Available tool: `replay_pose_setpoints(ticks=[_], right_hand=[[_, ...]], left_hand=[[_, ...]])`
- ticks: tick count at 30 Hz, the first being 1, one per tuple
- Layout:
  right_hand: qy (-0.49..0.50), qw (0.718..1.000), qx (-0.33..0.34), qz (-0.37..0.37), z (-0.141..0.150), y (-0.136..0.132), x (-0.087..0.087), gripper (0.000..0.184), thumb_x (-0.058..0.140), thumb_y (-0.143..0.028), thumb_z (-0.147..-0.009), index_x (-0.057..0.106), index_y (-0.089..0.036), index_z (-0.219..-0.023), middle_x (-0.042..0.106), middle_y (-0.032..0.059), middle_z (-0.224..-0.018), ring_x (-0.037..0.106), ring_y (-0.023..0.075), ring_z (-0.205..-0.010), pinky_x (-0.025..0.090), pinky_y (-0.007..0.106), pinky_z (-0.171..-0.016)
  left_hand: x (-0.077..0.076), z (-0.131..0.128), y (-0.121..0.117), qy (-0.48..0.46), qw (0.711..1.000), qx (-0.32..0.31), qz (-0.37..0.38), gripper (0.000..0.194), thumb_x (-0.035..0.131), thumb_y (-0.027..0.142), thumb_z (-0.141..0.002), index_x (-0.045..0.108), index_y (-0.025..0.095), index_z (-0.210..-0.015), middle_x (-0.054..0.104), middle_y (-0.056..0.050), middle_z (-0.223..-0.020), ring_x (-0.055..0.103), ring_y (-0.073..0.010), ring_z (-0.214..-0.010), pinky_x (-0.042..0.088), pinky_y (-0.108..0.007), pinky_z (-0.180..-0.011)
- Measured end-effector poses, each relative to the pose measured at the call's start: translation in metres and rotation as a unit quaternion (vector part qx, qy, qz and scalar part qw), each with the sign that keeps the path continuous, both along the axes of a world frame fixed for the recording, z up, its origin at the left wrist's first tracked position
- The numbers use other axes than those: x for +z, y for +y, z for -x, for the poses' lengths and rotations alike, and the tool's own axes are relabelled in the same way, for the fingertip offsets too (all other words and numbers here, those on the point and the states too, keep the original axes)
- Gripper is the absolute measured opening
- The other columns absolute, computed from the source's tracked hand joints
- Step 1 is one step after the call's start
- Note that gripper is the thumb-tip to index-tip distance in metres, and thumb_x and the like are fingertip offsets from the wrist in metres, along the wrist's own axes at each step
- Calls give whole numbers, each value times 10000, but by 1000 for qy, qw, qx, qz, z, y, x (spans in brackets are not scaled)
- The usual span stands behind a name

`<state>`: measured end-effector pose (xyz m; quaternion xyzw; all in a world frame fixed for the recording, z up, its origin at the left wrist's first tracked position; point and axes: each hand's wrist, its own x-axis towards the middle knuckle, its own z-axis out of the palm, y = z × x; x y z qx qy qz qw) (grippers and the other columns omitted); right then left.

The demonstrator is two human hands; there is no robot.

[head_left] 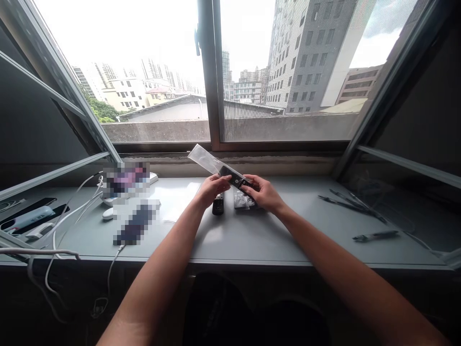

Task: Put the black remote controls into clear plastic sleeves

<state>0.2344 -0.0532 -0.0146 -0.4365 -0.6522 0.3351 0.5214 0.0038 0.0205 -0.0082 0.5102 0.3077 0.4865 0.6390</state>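
A black remote control [236, 180] with light round buttons is held slanted above the desk. It sits partly in a clear plastic sleeve [202, 157], whose flat end sticks out to the upper left. My left hand [212, 189] pinches the remote and sleeve from the left side. My right hand [265, 193] is closed around the lower right end, thumb on top. Below my left hand another dark remote [218, 205] lies on the desk, its top hidden. Beneath my right hand is a small pack [242, 200] of clear plastic with pale contents I cannot make out.
On the grey desk [252, 240], a white mouse [108, 214], cables and two blurred-out items lie left. Phones and a pale blue object [34, 218] are at far left. Dark pens [351, 206] and another pen [375, 236] lie right. A window frame [212, 72] stands behind.
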Motion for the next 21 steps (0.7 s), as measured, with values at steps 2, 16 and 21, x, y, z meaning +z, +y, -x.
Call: replay_pose_setpoints(ticks=[2, 16, 21], right_hand=[[-2, 1000, -14, 1, -1, 1, 0, 534, 800, -423, -930, 690, -195, -1400, 793, 88, -1119, 756, 213, -909, 623, 290, -685], [167, 983, -1, 82, 1, 2, 3, 358, 958, -365, -812, 769, -170, -1045, 801, 70, -913, 800, 216, -744, 715, 366, -737], [175, 980, 5, 91, 2, 4, 1, 331, 958, -361, -829, 767, -184, -1034, 795, 65, -892, 811, 230, -744, 736, 407, -781]], left_hand=[[2, 0, 2, -25, 999, 42, 6, 397, 1024, 379, -690, 786, 183, -941, 801, -91, -972, 743, -172, -831, 578, -306, -846], [1, -5, -5, -5, 1000, 27, -5, 456, 1005, 446, -736, 790, 181, -1039, 808, -110, -1078, 776, -221, -951, 588, -343, -906], [3, -10, -11, 36, 998, -57, -6, 467, 999, 466, -755, 802, 155, -1043, 804, -169, -1122, 778, -268, -1021, 592, -393, -985]])
